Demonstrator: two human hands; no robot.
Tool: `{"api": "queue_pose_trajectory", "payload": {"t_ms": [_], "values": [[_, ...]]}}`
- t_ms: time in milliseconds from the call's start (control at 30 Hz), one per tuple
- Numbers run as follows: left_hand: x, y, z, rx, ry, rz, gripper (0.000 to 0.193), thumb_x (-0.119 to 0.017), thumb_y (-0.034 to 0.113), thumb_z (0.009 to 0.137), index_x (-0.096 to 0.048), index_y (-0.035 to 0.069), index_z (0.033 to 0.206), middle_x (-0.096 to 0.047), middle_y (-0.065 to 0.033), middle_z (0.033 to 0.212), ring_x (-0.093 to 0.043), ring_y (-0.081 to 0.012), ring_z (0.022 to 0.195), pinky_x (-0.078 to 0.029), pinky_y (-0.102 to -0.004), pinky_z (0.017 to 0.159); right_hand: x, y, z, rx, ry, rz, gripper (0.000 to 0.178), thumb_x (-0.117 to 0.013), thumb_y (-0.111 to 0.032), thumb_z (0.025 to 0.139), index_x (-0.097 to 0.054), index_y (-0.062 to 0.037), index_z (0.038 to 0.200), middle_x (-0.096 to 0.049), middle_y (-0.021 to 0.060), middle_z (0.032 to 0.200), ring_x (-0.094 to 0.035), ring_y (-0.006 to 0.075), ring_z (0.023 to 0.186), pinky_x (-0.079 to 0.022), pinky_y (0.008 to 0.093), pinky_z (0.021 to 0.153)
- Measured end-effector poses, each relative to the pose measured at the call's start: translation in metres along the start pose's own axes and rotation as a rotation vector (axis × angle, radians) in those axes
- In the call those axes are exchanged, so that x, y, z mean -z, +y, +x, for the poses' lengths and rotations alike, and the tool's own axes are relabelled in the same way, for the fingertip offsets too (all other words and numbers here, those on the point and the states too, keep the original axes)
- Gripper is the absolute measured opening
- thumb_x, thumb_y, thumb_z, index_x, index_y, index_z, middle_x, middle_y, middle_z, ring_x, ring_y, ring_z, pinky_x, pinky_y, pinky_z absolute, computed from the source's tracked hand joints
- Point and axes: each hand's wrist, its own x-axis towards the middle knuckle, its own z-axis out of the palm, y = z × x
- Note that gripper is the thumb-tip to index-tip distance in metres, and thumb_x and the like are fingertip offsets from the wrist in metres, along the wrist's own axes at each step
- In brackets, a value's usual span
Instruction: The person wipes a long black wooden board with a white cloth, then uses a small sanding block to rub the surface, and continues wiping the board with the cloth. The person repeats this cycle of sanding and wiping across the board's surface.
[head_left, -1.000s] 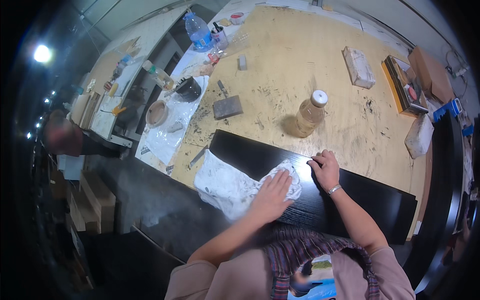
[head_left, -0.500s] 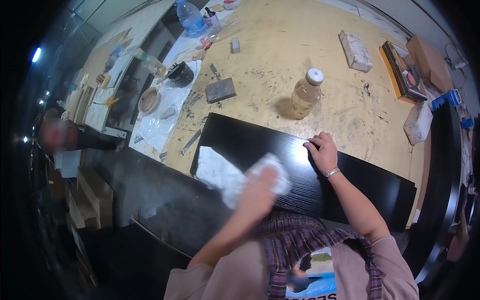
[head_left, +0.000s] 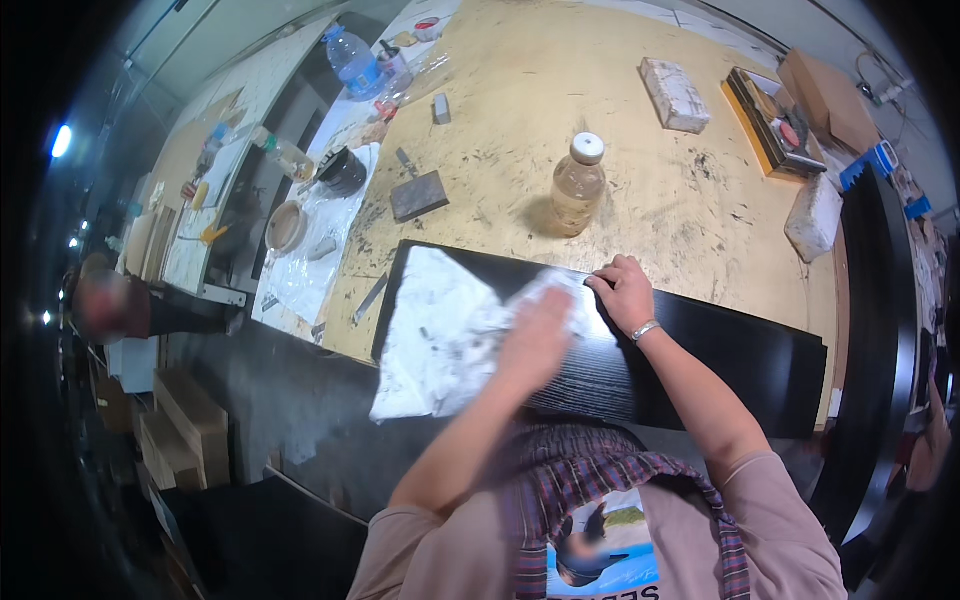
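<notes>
A long glossy black board (head_left: 740, 350) with fine grain lies along the near edge of the worktable. My left hand (head_left: 537, 340), a little blurred, presses a crumpled white cloth (head_left: 425, 325) with grey smudges onto its surface. The loose part of that cloth spreads over the board's left end and hangs past its near edge. My right hand (head_left: 622, 297) holds the board's far edge near the middle, fingers curled together; a bracelet is on the wrist. Just beyond the board stands a capped clear bottle (head_left: 578, 190) of yellowish liquid.
A grey block (head_left: 419, 196) and a metal scraper blade (head_left: 369, 299) lie left of the bottle. Further left are a black pot (head_left: 341, 172) and a round tan dish (head_left: 287, 227). A wrapped block (head_left: 674, 95) and a tool box (head_left: 775, 125) sit far right. Another person (head_left: 115, 305) is at far left.
My left hand has moved the cloth up and slightly right, toward the board's far edge. More of the cloth now lies spread out. The right hand keeps its place on the board.
</notes>
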Motion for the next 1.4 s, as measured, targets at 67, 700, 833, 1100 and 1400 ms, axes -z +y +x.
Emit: {"api": "queue_pose_trajectory", "payload": {"t_ms": [67,700,833,1100,1400], "values": [[0.022,-0.06,-0.004,0.157,0.234,0.101,0.063,-0.057,0.022,0.097,-0.039,-0.005,0.15,-0.042,-0.0229,0.156,-0.036,-0.0395,0.146,-0.024,-0.0523,0.122,0.0,-0.003,-0.001,0.022,0.001,-0.002,0.019,-0.078,-0.026,0.082,-0.079,-0.0067,0.083,-0.064,0.009,0.083,-0.06,0.0303,0.09,-0.051,0.0414,0.08],[-0.039,0.038,0.015,-0.013,0.035,0.245,0.068,-0.061,0.023,0.098,-0.033,-0.004,0.154,-0.026,-0.021,0.165,-0.021,-0.0388,0.154,-0.02,-0.0592,0.121,0.098,0.042,-0.153,-0.177,0.288,0.076,0.046,-0.074,-0.016,0.081,-0.064,-0.0013,0.123,-0.056,0.021,0.133,-0.05,0.0392,0.127,-0.042,0.0471,0.109],[-0.053,0.087,0.029,-0.19,-0.061,0.247,0.07,-0.062,0.024,0.096,-0.033,-0.005,0.153,-0.027,-0.0229,0.164,-0.023,-0.04,0.153,-0.021,-0.0595,0.121,0.195,0.164,-0.234,-0.578,0.585,-0.354,0.051,-0.076,-0.013,0.079,-0.062,-0.0014,0.127,-0.053,0.0225,0.137,-0.048,0.0399,0.128,-0.04,0.0466,0.11],[-0.117,0.232,0.058,-0.627,-0.343,0.167,0.072,-0.062,0.028,0.096,-0.032,-0.001,0.155,-0.026,-0.0213,0.165,-0.023,-0.0395,0.154,-0.021,-0.0588,0.122,0.271,0.315,-0.328,-0.795,0.838,-0.313,0.035,-0.077,-0.018,0.085,-0.073,-0.0045,0.117,-0.069,0.0114,0.116,-0.056,0.0322,0.115,-0.045,0.0407,0.102],[-0.142,0.28,0.15,-0.603,-0.274,0.195,0.068,-0.057,0.023,0.098,-0.031,-0.002,0.155,-0.03,-0.0234,0.163,-0.027,-0.0399,0.152,-0.021,-0.0553,0.122,0.272,0.315,-0.306,-0.712,0.887,-0.212,0.028,-0.073,-0.012,0.086,-0.076,-0.0067,0.112,-0.07,0.0064,0.102,-0.059,0.0289,0.098,-0.047,0.0402,0.091]]}}
